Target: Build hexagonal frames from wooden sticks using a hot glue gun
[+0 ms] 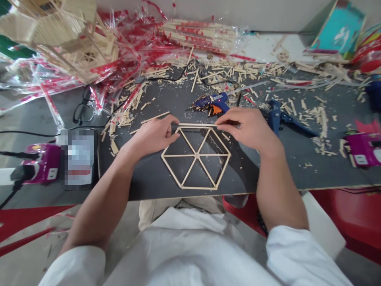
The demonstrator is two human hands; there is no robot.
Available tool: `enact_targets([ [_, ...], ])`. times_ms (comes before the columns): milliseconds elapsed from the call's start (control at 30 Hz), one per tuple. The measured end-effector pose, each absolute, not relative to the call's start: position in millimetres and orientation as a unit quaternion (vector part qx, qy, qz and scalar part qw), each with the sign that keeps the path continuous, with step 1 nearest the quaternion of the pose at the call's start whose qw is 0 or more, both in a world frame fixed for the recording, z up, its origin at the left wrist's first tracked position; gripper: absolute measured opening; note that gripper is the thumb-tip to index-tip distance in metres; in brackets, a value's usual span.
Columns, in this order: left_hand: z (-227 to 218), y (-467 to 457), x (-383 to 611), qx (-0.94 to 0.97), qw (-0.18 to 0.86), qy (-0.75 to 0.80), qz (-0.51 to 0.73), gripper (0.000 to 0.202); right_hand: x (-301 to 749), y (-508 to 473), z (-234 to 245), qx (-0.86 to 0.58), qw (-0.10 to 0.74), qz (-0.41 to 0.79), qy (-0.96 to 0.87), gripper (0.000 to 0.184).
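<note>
A flat hexagonal frame of thin wooden sticks (196,155) lies on the dark work table (154,178), with spokes meeting at its centre. My right hand (247,127) pinches the right end of a wooden stick (198,125) along the frame's top edge. My left hand (154,133) closes over that stick's left end, at the frame's upper left corner. Just above my left fingers, a loose stick (154,117) lies on the table. A blue hot glue gun (212,104) lies a little above the frame, between my hands.
A second blue glue gun (282,119) lies right of my right hand. Stick scraps litter the table. Glasses (85,109), a pixelated phone-like device (79,159) and magenta power strips (43,163) sit around it. A stick structure (59,35) and red-marked plastic packaging (196,33) lie behind.
</note>
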State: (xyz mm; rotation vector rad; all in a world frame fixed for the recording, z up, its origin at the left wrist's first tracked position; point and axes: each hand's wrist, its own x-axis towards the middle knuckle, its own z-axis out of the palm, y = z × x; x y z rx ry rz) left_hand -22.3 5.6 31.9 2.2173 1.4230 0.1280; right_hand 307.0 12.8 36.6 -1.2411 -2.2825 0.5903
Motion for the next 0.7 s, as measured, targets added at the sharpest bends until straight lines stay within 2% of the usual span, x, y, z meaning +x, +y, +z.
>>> enact_targets([
  [100, 30.9, 5.0, -23.1, 0.816, 0.264, 0.512, 0.055, 0.049, 300.1, 11.8, 32.0, -0.445, 0.217, 0.214, -0.842, 0.017],
  [700, 29.4, 9.6, -38.7, 0.822, 0.278, 0.492, 0.073, 0.048, 286.8, 19.0, 8.0, -0.463, 0.248, 0.179, -0.832, 0.014],
])
